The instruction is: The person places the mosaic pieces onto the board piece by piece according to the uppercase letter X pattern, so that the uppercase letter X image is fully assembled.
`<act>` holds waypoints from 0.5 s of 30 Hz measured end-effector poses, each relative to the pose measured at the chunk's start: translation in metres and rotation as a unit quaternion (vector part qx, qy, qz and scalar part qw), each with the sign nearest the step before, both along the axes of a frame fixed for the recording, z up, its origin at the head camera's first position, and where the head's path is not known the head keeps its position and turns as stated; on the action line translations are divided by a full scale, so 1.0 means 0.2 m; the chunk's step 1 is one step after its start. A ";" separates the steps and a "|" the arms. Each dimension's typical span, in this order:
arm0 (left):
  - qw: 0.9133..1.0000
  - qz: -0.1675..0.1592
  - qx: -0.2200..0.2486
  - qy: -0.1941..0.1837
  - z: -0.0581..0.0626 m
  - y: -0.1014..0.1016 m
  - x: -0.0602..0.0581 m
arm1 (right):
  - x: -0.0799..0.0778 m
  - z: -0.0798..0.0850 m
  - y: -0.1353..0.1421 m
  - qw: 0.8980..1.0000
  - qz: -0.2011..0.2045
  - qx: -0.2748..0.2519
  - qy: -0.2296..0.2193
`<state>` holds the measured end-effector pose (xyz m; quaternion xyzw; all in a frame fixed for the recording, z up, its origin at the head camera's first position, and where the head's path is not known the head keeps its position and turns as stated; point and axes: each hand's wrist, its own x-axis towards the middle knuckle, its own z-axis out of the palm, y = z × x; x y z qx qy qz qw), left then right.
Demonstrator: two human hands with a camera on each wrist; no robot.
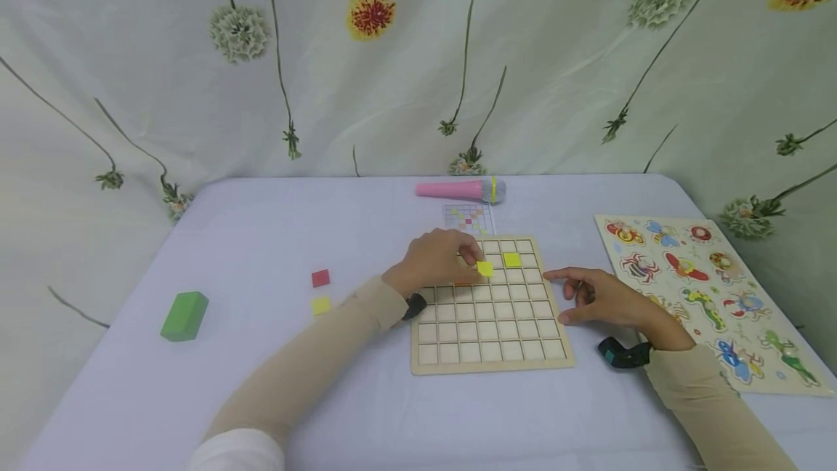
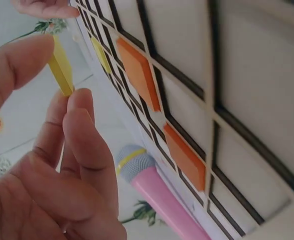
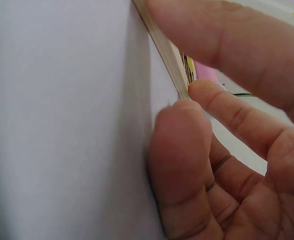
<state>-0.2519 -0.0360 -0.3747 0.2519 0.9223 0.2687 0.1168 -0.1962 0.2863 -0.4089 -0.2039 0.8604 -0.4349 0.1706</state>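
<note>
fingertips of the left hand (image 1: 439, 260) pinch a yellow tile (image 1: 484, 269) over the wooden grid board (image 1: 492, 368), toward the board's twelve o'clock. a second yellow tile (image 1: 512, 259) sits in a cell near it, at about two o'clock from the held one. two orange tiles (image 2: 186, 157) lie in cells near this hand. the right hand (image 1: 604, 300) keeps forefinger and thumb apart, the forefinger stretched to the board's edge near three o'clock; whether the thumb touches, i cannot tell.

at the board's twelve o'clock lie a small patterned card (image 1: 467, 219) and, beyond, a pink toy microphone (image 1: 451, 190). toward nine lie a red tile (image 1: 320, 278), a loose yellow tile (image 1: 321, 305) and, farther out, a green block (image 1: 184, 316). at three, partly behind the right sleeve (image 1: 713, 398), rests an insect picture board (image 1: 719, 296).
</note>
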 end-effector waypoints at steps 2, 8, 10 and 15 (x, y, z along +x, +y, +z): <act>1.000 0.004 -0.010 0.003 0.00 0.03 0.00 | 0.00 0.00 0.00 1.000 -0.001 -0.004 -0.002; 0.998 0.016 -0.051 0.015 0.02 0.09 0.01 | 0.00 0.00 0.01 1.000 -0.004 0.000 0.000; 0.998 0.016 -0.062 0.016 0.02 0.11 0.01 | 0.00 0.00 0.01 1.000 -0.004 0.003 0.001; 0.996 0.022 -0.080 0.016 0.00 0.14 0.01 | 0.00 0.00 0.00 1.000 -0.002 0.004 0.001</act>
